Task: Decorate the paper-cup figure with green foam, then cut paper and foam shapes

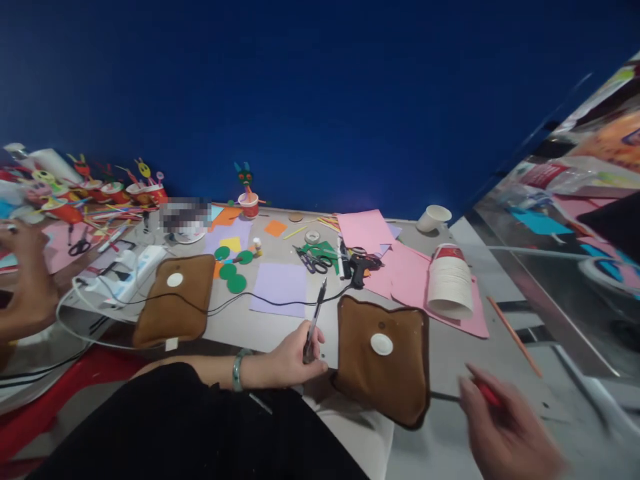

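- The left hand (295, 357) is closed on a pen (313, 327), which stands aslant with its upper end leaning to the right; the wrist wears a green bracelet (239, 370).
- The pen is near the front edge of the table (225, 328), below the violet sheet (278, 288) and just to the left of a brown pad (360, 363).
- The right hand (515, 430) is blurred by motion; its fingers are curled round a red thing (490, 394), but I cannot tell what this is.
- This hand is to the right of the brown pad, apart from it.
- The pad carries a round white spot (381, 345) and reaches over the front edge of the table.
- A second pad (185, 300), also brown, lies farther left, beside a white power strip (143, 272).
- A black cable (287, 303) crosses the violet sheet and goes toward the glue gun (359, 272).
- Scissors (319, 264) lie just left of the glue gun, and a tape roll (313, 237) is behind them.
- On the right, a stack of cups (450, 287) lies on its side upon pink paper (400, 273); a single cup (431, 219) lies tilted behind.
- Green discs (236, 283) are between the second pad and the violet sheet.
- At the far left, another person's hand (25, 280) is raised.
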The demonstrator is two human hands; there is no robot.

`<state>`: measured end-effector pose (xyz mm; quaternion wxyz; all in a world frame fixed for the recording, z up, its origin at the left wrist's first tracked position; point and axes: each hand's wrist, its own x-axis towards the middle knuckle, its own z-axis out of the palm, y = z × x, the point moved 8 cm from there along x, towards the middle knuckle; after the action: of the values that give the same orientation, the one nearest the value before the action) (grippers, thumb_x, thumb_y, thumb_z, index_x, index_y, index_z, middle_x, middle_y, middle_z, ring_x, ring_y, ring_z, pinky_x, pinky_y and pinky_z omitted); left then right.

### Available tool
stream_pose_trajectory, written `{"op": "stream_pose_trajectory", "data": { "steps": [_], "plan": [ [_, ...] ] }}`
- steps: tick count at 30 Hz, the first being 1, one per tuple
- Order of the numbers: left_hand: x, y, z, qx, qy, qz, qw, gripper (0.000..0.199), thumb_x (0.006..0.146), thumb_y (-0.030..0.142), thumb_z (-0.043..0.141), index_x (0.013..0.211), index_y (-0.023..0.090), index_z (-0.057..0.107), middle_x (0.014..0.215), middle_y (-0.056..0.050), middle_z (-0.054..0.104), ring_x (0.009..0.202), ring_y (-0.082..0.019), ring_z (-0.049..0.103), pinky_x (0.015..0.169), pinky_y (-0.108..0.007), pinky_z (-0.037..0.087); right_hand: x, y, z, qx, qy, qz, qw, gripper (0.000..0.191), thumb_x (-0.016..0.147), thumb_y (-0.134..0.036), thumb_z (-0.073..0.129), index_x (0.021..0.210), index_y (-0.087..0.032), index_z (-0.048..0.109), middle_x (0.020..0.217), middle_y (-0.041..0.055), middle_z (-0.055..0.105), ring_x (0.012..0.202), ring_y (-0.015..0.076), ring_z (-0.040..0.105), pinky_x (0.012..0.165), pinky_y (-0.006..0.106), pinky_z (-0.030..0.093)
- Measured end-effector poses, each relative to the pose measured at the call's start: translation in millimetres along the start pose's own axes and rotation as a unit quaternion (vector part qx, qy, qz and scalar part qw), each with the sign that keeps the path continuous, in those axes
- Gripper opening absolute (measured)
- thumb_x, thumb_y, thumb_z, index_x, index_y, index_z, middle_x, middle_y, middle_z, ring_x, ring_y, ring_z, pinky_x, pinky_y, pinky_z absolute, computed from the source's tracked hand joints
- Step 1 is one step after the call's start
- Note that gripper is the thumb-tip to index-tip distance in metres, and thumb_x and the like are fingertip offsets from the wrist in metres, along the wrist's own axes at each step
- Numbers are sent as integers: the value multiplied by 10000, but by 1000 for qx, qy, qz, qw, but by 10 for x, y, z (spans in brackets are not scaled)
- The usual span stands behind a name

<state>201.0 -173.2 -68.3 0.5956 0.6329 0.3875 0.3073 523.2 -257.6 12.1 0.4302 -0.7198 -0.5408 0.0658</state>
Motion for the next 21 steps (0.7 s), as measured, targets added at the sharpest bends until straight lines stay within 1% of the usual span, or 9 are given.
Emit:
{"op": "stream_pose_trajectory", "data": {
  "steps": [3, 4, 6, 9, 12, 14, 16, 19, 21],
  "plan": [
    [-148, 130, -521, -45, -2, -23, 999, 404, 853, 349, 756, 971, 220, 392, 1022, -19, 583, 713, -66, 514, 684, -259, 443, 361, -1010, 960, 70, -170, -140, 973, 372, 1029, -511, 498, 1202, -282, 735, 1006, 119, 742, 904, 275, 725, 859, 460, 597],
    [-149, 175, -739, -46, 15, -23, 999, 389, 867, 364, 743, 976, 216, 400, 1042, -24, 594, 702, -64, 529, 666, -255, 436, 435, -1303, 1319, 77, -238, -168, 954, 386, 1042, -496, 479, 1215, -251, 722, 984, 111, 748, 884, 253, 720, 863, 426, 589],
    [-76, 251, -1186, -15, 71, -16, 997, 375, 854, 327, 751, 967, 209, 413, 1008, -11, 614, 670, -55, 511, 656, -249, 418, 508, -1756, 2047, 50, -375, -195, 905, 396, 1038, -483, 515, 1272, -204, 672, 838, 67, 732, 727, 205, 676, 732, 338, 556],
    [156, 253, -1678, -27, 136, -30, 990, 298, 828, 206, 715, 939, 204, 439, 929, 12, 618, 654, -66, 514, 655, -250, 435, 652, -2124, 2935, -120, -419, -242, 867, 266, 1002, -437, 618, 1097, -196, 680, 828, 67, 745, 752, 199, 668, 705, 285, 469],
    [388, 156, -1906, -75, 164, -51, 982, 217, 867, 157, 636, 907, 212, 430, 830, 45, 557, 629, -73, 526, 625, -245, 434, 772, -2252, 3579, -161, -428, -242, 856, 174, 962, -376, 683, 950, -202, 682, 877, 97, 769, 818, 230, 689, 676, 279, 406],
    [478, 72, -1980, -102, 179, -54, 977, 231, 865, 131, 629, 887, 216, 415, 787, 70, 512, 610, -63, 529, 624, -234, 432, 807, -2232, 3846, -174, -437, -237, 850, 158, 942, -354, 708, 923, -199, 684, 886, 103, 781, 811, 235, 698, 648, 274, 383],
    [520, -13, -2009, -110, 181, -52, 976, 241, 858, 106, 622, 864, 215, 407, 741, 84, 490, 601, -54, 517, 636, -220, 428, 816, -2175, 3965, -180, -445, -234, 845, 164, 910, -342, 749, 959, -195, 697, 882, 94, 790, 793, 231, 708, 634, 266, 386],
    [533, -137, -2005, -122, 165, -59, 977, 230, 854, 117, 620, 885, 218, 415, 716, 93, 494, 589, -57, 517, 615, -213, 409, 829, -2084, 3894, -185, -440, -224, 850, 378, 899, -366, 760, 1216, -178, 678, 858, 79, 791, 773, 240, 719, 619, 268, 409],
    [537, -203, -1956, -123, 136, -80, 980, 240, 857, 148, 625, 890, 228, 401, 676, 108, 476, 549, -64, 488, 584, -219, 387, 869, -2096, 3716, -186, -392, -231, 871, 500, 966, -380, 664, 1404, -149, 593, 938, 104, 797, 790, 248, 729, 629, 285, 433]
  ]
}}
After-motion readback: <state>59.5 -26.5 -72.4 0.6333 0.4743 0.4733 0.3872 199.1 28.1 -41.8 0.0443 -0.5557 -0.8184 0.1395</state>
